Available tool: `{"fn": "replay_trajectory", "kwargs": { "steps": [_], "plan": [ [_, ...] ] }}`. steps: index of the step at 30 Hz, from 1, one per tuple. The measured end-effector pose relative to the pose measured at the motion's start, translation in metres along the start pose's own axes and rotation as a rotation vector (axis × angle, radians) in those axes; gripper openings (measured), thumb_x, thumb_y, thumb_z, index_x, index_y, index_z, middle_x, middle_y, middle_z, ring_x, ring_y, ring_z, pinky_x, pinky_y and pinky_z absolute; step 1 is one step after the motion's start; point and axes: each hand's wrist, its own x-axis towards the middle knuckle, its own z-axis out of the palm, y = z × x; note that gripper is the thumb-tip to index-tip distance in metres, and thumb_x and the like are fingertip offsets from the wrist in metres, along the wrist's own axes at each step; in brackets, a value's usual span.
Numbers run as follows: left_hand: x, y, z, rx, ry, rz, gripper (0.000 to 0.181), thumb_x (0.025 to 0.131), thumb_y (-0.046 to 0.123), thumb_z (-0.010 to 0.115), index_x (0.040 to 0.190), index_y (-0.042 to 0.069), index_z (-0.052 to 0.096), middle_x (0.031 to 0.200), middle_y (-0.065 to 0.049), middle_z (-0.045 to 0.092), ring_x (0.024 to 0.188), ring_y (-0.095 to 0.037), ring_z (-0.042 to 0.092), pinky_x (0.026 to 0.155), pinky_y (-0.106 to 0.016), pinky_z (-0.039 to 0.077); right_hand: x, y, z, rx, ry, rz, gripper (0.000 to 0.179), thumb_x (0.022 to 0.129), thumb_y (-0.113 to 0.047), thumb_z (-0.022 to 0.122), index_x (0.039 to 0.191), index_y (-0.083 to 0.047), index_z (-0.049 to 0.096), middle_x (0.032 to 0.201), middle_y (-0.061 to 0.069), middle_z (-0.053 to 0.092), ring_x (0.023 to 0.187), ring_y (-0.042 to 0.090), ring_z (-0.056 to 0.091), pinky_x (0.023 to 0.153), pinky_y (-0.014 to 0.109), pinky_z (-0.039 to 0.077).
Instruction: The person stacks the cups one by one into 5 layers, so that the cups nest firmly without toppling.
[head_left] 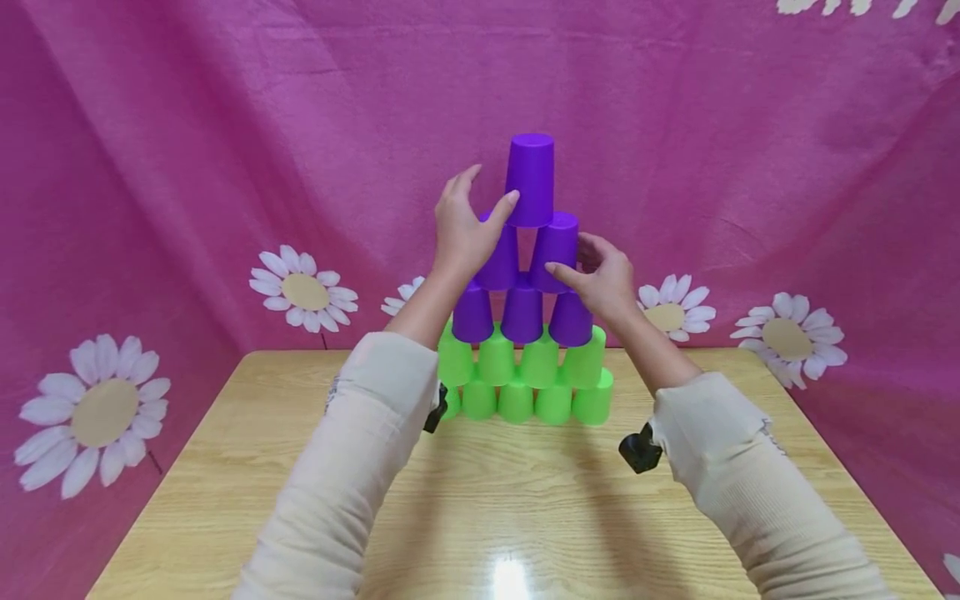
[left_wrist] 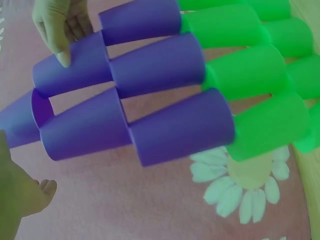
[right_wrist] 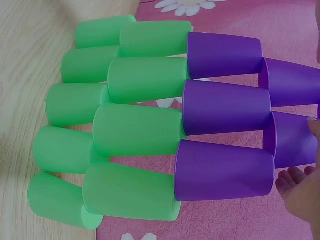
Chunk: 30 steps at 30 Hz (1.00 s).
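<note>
Upside-down cups stand stacked as a pyramid. A single purple cup (head_left: 532,179) tops it, resting across two purple cups. My left hand (head_left: 463,233) is at the left of that top cup, its thumb overlapping the cup's edge and its other fingers spread apart from it. Lower down, my right hand (head_left: 606,279) is around the right side of the right-hand purple cup (head_left: 556,252) in the second row from the top. Its thumb lies over the cup's front, while a gap shows beside its loosely bent fingers (right_wrist: 295,177). Whether the thumb presses the cup is unclear.
Three purple cups (head_left: 522,317) form the middle row, above two rows of several green cups (head_left: 517,402) on the wooden table (head_left: 480,492). A pink cloth (head_left: 360,125) with white daisies hangs close behind. Each wrist carries a black device (head_left: 641,450).
</note>
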Motion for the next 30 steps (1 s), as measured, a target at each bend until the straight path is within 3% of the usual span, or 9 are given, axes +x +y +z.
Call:
{"fn": "replay_trajectory", "kwargs": {
  "steps": [9,17,23,30],
  "plan": [
    [-0.015,-0.022,-0.014,-0.019,0.031,0.030,0.049,0.091,0.024,0.056,0.132,-0.001,0.046,0.136,-0.016,0.048,0.131,-0.026,0.041,0.112,-0.033,0.031,-0.001,0.003,-0.009,-0.010,0.034,-0.038,0.061,0.081,-0.014,0.070,0.133,0.005,0.044,0.131,0.023,0.052,0.122,0.033,0.050,0.105,0.039,0.042],
    [-0.043,-0.049,-0.024,-0.034,-0.018,0.024,0.051,0.091,0.024,0.055,0.137,0.004,0.042,0.138,-0.014,0.046,0.131,-0.027,0.040,0.110,-0.040,0.033,-0.012,0.008,-0.020,-0.086,0.034,-0.080,0.064,0.082,-0.021,0.070,0.135,0.001,0.043,0.137,0.020,0.048,0.127,0.034,0.045,0.108,0.042,0.038],
    [-0.061,-0.068,-0.031,-0.011,-0.027,0.042,0.050,0.089,0.022,0.057,0.134,0.003,0.045,0.137,-0.015,0.048,0.131,-0.028,0.041,0.110,-0.042,0.033,-0.023,0.008,-0.030,-0.102,0.054,-0.093,0.062,0.083,-0.023,0.069,0.135,0.002,0.044,0.138,0.022,0.046,0.130,0.035,0.041,0.109,0.044,0.035],
    [-0.084,-0.091,-0.036,0.029,-0.065,0.017,0.049,0.089,0.022,0.058,0.133,0.003,0.047,0.137,-0.017,0.047,0.130,-0.031,0.041,0.110,-0.050,0.030,-0.037,0.018,-0.039,-0.098,0.053,-0.100,0.059,0.084,-0.018,0.067,0.133,0.004,0.045,0.139,0.022,0.045,0.132,0.036,0.038,0.111,0.046,0.032]
  ]
}}
